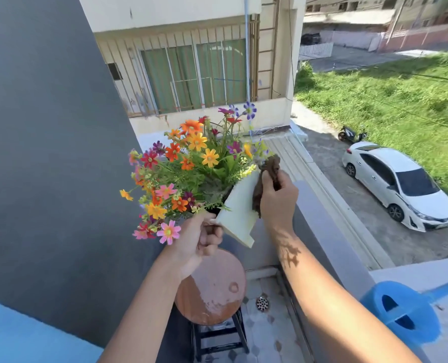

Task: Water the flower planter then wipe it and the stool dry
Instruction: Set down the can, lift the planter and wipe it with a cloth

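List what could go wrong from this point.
1. The planter is held tilted in the air by the left hand alone; it might slip and fall.
2. The right hand wipes with the cloth beside the ledge; dropped, it might go over towards the car.

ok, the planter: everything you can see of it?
The planter is a white, flat-sided box, plastic by the look, filled with multicoloured flowers. It is held tilted in the air above the round stool. The left hand grips its lower end; the right hand presses a brown cloth against its side.
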`<state>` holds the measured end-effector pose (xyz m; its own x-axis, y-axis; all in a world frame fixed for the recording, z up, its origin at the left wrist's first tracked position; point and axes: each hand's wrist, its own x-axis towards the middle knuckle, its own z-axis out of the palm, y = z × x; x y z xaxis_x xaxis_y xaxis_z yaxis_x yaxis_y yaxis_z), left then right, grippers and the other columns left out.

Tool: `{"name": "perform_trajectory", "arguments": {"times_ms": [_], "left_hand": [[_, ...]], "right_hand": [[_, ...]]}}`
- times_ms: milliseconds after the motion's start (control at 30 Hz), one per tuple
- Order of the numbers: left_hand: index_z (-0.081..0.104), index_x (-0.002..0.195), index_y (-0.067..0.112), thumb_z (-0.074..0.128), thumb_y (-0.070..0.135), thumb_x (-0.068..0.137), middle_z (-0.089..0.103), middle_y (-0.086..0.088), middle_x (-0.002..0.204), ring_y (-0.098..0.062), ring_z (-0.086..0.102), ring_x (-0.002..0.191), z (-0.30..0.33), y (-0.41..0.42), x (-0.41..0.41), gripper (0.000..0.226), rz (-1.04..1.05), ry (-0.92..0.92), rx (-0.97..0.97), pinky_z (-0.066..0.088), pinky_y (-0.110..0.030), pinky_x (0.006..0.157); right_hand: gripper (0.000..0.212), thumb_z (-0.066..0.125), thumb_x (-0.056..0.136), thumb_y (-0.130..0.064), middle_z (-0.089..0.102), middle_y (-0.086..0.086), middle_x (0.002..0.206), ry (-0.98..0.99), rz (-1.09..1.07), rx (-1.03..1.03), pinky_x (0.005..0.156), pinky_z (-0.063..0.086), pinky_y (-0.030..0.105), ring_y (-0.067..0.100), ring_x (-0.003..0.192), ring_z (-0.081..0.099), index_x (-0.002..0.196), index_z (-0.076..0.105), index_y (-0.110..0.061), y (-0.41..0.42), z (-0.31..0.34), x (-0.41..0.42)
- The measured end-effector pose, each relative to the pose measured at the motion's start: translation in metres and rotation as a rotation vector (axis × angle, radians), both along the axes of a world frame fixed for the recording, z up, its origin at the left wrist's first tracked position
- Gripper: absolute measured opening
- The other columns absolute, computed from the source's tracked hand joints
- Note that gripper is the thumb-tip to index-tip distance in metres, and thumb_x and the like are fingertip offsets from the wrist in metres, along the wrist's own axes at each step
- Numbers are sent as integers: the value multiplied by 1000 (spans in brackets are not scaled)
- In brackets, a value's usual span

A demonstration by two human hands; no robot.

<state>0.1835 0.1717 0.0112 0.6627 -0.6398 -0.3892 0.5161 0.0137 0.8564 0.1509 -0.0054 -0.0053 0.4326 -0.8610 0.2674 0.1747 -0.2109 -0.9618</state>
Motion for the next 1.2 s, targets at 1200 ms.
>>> {"name": "perform_trajectory", "arguments": {"times_ms": [1200], "left_hand": [[42,68,11,39,13,97,46,-6,50,-5,22,31,20,40,13,29,152,-90,112,10,-13,32]], "right_hand": [[9,70,87,-18,69,-2,77,-282,177,367,71,49,36,20,73,59,94,75,-15,12,16,-31]]}}
